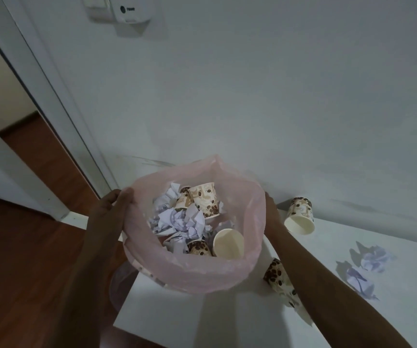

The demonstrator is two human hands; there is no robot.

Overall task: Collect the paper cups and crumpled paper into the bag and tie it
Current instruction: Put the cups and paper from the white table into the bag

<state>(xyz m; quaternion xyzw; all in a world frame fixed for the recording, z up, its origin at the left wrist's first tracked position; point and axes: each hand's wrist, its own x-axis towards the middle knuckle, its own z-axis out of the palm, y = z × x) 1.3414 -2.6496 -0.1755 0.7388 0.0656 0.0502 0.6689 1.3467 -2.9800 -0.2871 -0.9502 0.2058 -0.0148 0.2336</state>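
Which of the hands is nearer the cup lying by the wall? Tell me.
Right. The right hand holds the pink bag's rim just left of that cup; the left hand grips the bag's far side.

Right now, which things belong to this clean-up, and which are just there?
Belongs: pink bag; left hand and right hand holding its rim; two paper cups and two crumpled papers on the table.
Just there: wall switch; door frame.

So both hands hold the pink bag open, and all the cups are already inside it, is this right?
Not all. The head view shows both hands, left hand and right hand, holding the pink bag open, but two cups remain on the white table.
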